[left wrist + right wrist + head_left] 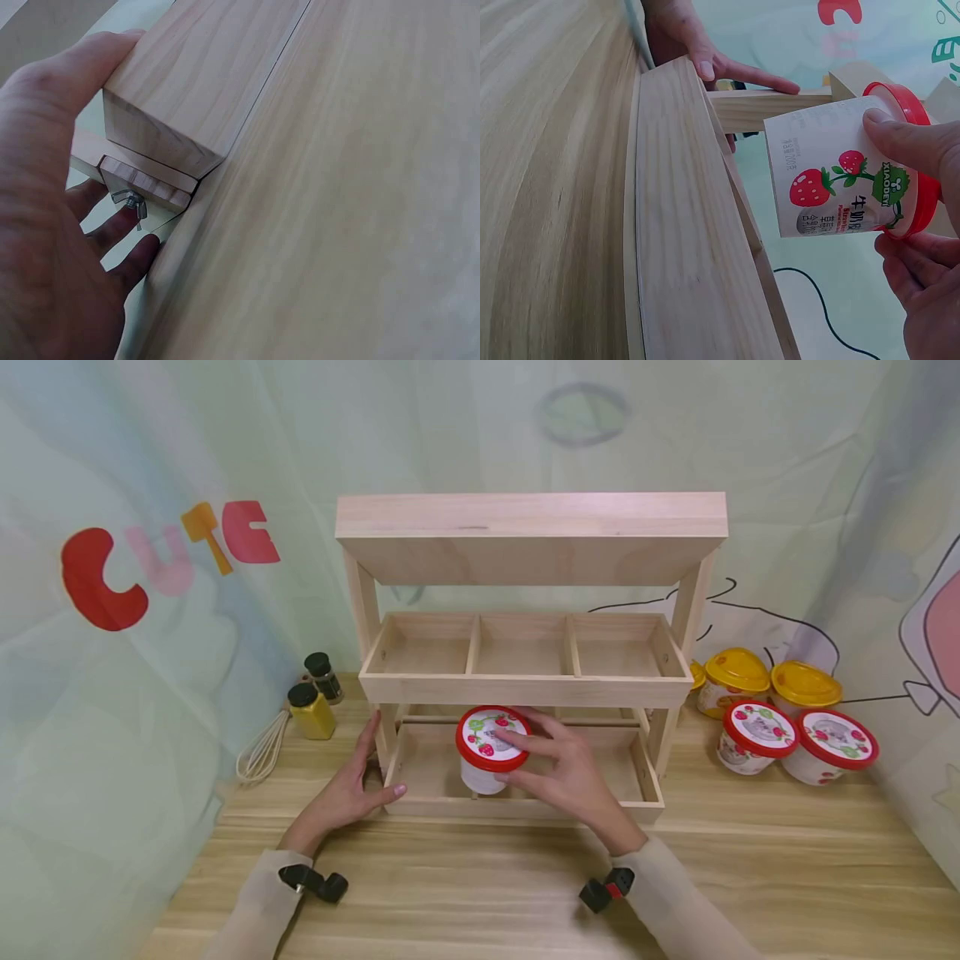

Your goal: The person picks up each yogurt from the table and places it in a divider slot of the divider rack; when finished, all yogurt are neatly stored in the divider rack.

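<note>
In the head view my right hand (562, 768) holds a red-lidded strawberry tub (483, 770) over the lower tray (427, 807) of a wooden two-tier rack (525, 691). The right wrist view shows the tub's white side with printed strawberries (832, 176); the thumb and fingers of the right hand (922, 277) pinch it near the red lid. My left hand (341, 793) lies at the lower tray's left front corner, its thumb along the front and its fingers stretched along the side. In the left wrist view a wing nut (133, 201) sits between that hand's thumb and fingers.
On the right of the table (750, 868) stand two more red-lidded tubs (759, 727) and several yellow-lidded ones (738, 670). Left of the rack are a yellow jar (311, 714), a dark-capped bottle (322, 675) and a whisk-like wire thing (262, 750). A patterned curtain (480, 427) hangs behind.
</note>
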Demonstrator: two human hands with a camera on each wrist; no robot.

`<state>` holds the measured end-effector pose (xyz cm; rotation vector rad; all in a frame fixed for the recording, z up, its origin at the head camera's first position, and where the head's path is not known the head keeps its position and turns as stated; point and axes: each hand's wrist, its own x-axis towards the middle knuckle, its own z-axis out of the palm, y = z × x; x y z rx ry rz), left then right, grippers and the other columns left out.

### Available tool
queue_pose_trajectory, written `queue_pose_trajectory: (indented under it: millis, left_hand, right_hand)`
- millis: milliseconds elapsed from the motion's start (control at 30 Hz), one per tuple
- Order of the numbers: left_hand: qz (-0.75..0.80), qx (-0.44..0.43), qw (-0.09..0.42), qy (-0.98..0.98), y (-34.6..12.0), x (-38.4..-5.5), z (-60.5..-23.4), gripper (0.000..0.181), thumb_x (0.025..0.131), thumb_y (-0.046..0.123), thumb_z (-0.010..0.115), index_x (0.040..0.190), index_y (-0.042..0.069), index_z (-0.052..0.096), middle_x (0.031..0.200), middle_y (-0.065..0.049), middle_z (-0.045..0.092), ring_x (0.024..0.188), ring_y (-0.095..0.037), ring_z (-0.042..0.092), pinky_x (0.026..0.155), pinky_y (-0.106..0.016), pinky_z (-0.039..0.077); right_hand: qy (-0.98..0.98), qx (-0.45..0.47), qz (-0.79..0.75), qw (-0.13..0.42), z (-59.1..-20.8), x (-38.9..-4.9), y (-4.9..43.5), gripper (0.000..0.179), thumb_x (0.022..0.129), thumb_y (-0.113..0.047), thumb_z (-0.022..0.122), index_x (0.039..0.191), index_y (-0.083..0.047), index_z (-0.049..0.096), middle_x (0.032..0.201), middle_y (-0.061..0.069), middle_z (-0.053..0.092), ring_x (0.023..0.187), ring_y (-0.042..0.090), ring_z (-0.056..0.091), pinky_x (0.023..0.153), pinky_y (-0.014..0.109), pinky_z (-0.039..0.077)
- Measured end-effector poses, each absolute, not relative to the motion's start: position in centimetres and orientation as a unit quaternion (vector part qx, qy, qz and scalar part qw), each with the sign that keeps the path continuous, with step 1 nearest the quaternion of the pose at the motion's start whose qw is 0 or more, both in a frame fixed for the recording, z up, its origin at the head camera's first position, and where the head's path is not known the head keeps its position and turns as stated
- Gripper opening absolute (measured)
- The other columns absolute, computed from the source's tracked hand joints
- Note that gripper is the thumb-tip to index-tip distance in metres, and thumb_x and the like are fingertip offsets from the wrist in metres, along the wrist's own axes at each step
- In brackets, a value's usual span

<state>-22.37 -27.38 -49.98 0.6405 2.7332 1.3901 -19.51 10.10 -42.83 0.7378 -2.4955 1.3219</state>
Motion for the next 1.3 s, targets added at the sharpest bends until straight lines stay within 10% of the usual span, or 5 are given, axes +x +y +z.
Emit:
queue_pose_trajectory:
  millis: [1300]
  left_hand:
    - [0.442,0.190,0.010,0.876,-27.3,-22.3,-50.0,0.126,0.091,0.027,0.084,0.171,0.041,-0.012,0.180,-0.026,0.005,0.159,-0.060,0.026,0.121,-0.085,0.023]
  right_hand:
    - [-0.858,0.300,0.408,0.087,-44.8,-21.5,3.2,0.051,0.086,-0.023,0.092,0.135,-0.018,0.077,0.160,0.016,0.057,0.143,0.039,0.059,0.109,0.051,0.060]
